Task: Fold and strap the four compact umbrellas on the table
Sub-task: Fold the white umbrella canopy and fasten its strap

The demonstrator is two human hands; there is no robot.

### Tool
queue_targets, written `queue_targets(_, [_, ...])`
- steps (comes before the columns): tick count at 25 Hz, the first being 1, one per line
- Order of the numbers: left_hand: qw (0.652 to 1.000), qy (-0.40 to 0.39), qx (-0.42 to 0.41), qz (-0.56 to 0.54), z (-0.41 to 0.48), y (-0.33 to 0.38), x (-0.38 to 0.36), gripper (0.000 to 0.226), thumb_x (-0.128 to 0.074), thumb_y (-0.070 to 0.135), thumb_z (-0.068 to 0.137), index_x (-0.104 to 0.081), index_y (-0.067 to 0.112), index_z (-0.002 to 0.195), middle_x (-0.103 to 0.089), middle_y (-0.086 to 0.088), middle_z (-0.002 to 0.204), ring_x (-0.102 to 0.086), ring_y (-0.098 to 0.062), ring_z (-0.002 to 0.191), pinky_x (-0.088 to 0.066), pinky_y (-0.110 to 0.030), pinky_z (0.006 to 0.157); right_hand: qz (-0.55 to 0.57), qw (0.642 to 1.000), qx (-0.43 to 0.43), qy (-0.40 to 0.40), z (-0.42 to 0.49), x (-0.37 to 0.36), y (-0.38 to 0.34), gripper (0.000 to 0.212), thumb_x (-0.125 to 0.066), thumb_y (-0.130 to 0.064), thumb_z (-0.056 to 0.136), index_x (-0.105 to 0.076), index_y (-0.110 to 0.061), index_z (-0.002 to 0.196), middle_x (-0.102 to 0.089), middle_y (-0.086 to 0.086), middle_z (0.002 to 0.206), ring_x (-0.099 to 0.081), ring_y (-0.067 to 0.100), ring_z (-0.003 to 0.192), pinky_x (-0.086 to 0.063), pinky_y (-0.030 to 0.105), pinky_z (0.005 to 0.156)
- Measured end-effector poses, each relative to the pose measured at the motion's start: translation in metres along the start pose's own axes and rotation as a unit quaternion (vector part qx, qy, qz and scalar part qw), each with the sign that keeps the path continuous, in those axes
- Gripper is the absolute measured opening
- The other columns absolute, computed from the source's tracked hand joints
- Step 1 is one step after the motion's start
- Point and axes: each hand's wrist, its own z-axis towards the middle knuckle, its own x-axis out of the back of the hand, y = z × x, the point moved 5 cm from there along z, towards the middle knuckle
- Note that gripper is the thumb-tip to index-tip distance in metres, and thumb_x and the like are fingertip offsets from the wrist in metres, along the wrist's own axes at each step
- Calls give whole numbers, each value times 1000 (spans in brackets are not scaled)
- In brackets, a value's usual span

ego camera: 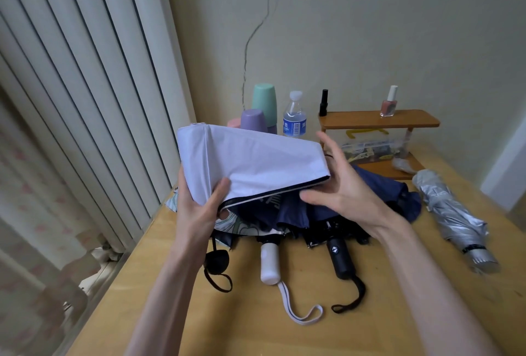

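Worktop (pixel 256 335) of pale wood fills the lower frame beside tall vertical blinds (pixel 85 85); above its middle a lilac umbrella (pixel 250 159) is held up with its canopy loose, black lining showing along the lower edge; the left hand (pixel 199 207) grips the canopy's near corner, thumb clamped over the cloth; the right hand (pixel 347 187) hangs at the canopy's other end with fingers (pixel 330 145) spread apart and holding nothing, and contact with the cloth cannot be told; beneath lies a navy umbrella (pixel 381 185), unfolded and rumpled, overlapping a printed canopy (pixel 244 227) to its left; a silver umbrella (pixel 452 213) lies rolled and apart at the right; a small wooden shelf (pixel 378 119) stands against the wall over a clear box (pixel 370 148); a white handle (pixel 269 263) and a black handle (pixel 340 257) point toward the camera, wrist loops trailing; upturned mint (pixel 264 99) and purple (pixel 253 119) cups and a water bottle (pixel 294 116) stand behind; a pink polish bottle (pixel 388 105) sits on the shelf.
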Motion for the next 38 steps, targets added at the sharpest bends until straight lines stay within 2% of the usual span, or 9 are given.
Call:
queue_targets(2, [999,-23,-13,29,1,2,3,71,-82,41,86,-47,42,148,-65,-1,137,-69,-26,119,-64,-43,81,30,998,-4,-48,-5,0,-7,86,-75,0,90,-38,-44,154,-65,-2,141,-62,13,131,-52,28,106])
queue_targets(7, [996,-72,-28,54,2,5,8,76,-83,41,87,-45,43,153,-59,5,149,-59,-23,137,-50,-57,111,-60,998,-19,19,-1,5,-12,16,-68,-13,101,-70,-4,114,-75,0,107,-68,11,104,-52,16,85])
queue_targets(13, [996,-73,-18,49,0,13,12,75,-80,38,84,-46,50,149,-67,8,135,-71,-21,112,-63,-47,81,-170,984,-36,-36,-10,17,-16,14,-74,-19,97,-76,-6,102,-78,5,101,-75,14,96,-58,27,88])
queue_targets(19, [997,-56,0,49,1,9,10,81,-84,43,82,-42,54,150,-62,6,144,-67,-28,126,-58,-68,94,-126,989,-6,80,-7,33,-26,21,-82,-10,86,-79,-14,106,-81,-2,98,-78,12,91,-61,22,81])
queue_targets(24, [997,-56,-26,41,-1,11,4,81,-81,36,86,-39,48,155,-61,5,145,-64,-23,130,-60,-56,98,29,994,-61,81,-3,24,-12,39,-76,-10,94,-70,-16,132,-79,5,116,-75,17,109,-58,26,97])
queue_targets(27, [996,-46,-48,61,-2,13,-1,83,-81,33,85,-38,48,154,-60,7,142,-64,-28,126,-61,-52,88,36,984,-123,120,-2,16,-1,29,-76,-30,93,-78,-12,115,-82,1,107,-77,18,104,-60,26,92])
queue_targets(30, [996,-37,-58,62,-1,13,-1,82,-80,32,86,-38,51,153,-60,6,142,-63,-30,127,-60,-59,90,47,975,-109,189,-1,19,2,20,-81,-21,90,-79,-12,107,-82,3,98,-79,16,94,-60,17,77])
queue_targets(34, [997,-8,-57,43,-1,15,1,81,-80,31,87,-37,56,151,-59,6,143,-64,-28,127,-62,-62,90,79,962,-57,257,0,18,-2,17,-80,-5,90,-78,-16,104,-82,-2,96,-77,7,90,-58,16,79])
queue_targets(38, [998,4,-44,38,-2,13,0,81,-79,33,86,-36,57,151,-58,4,145,-65,-34,124,-63,-64,84,135,961,-88,225,2,2,3,21,-74,-20,98,-77,-10,116,-82,3,103,-78,15,94,-63,27,85])
